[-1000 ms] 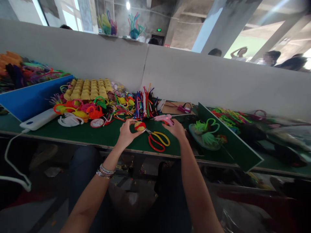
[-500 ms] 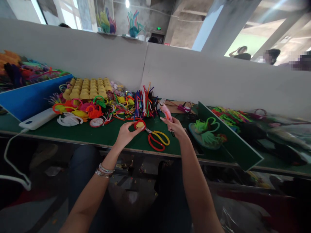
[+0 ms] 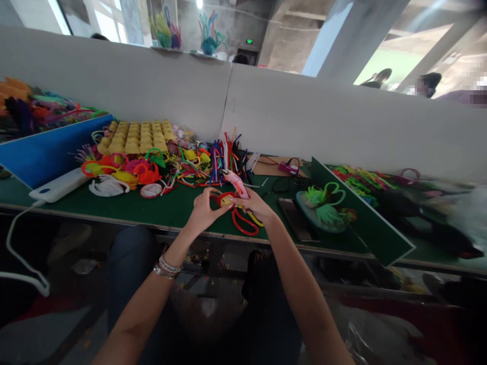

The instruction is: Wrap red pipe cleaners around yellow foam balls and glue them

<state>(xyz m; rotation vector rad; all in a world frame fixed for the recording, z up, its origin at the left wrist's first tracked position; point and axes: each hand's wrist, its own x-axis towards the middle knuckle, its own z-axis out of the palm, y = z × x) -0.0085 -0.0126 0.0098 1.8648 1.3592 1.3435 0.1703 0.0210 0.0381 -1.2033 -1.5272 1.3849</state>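
Note:
My left hand (image 3: 204, 212) pinches a small round piece (image 3: 226, 200) with a red fuzzy rim and a yellow middle. My right hand (image 3: 259, 205) is wrapped round a pink glue gun (image 3: 236, 183), its nozzle tilted up and away to the left. The fingertips of both hands meet close together at the round piece; whether the right fingers touch it I cannot tell. Under the hands lie scissors (image 3: 245, 229) with one red and one yellow handle, their blades hidden. Beyond the hands stands a bundle of coloured pipe cleaners (image 3: 224, 157).
Left are a yellow egg tray (image 3: 133, 137), fuzzy coloured pieces (image 3: 129, 175) and a white power strip (image 3: 59, 185). Right are a phone (image 3: 297, 218), a blue dish (image 3: 323, 218) of green fuzzy pieces and a green divider (image 3: 365, 223). A white partition (image 3: 297, 116) runs behind.
My right hand has moved left with the glue gun, over the scissors and up to the round piece. My left hand has shifted slightly right. The phone is now uncovered.

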